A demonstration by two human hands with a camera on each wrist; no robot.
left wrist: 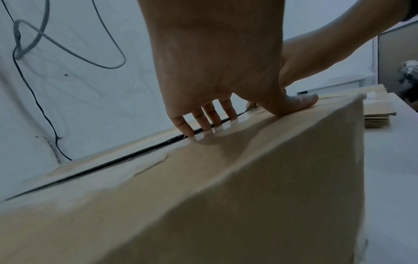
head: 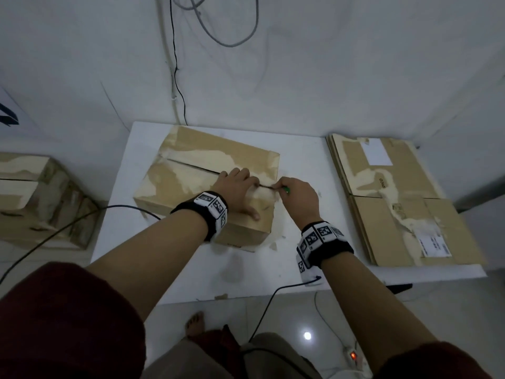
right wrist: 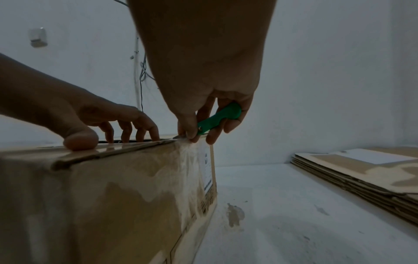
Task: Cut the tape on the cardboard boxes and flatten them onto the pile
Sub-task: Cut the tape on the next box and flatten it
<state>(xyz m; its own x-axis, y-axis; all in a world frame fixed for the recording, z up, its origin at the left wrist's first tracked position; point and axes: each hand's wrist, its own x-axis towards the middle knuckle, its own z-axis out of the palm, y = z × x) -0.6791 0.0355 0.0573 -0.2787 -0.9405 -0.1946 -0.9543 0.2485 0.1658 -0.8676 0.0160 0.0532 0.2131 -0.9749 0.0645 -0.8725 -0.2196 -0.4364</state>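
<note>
A taped cardboard box (head: 196, 170) stands on the white table (head: 240, 272), its top seam slit open along most of its length. My left hand (head: 240, 190) presses flat on the box top (left wrist: 226, 160), fingers (left wrist: 203, 119) straight at the seam and thumb (left wrist: 298, 102) spread near the right edge. My right hand (head: 297, 192) grips a green-handled cutter (right wrist: 217, 117). Its blade tip (right wrist: 178, 137) sits in the seam at the box's right end, beside the left fingertips (right wrist: 140, 132).
A pile of flattened cardboard (head: 399, 203) lies on the table's right side. Another taped box (head: 41, 198) stands to the left, off the table. Cables (head: 131, 209) trail from both wristbands; more hang on the wall (head: 218, 28) behind. My foot (head: 195, 322) is under the table's front edge.
</note>
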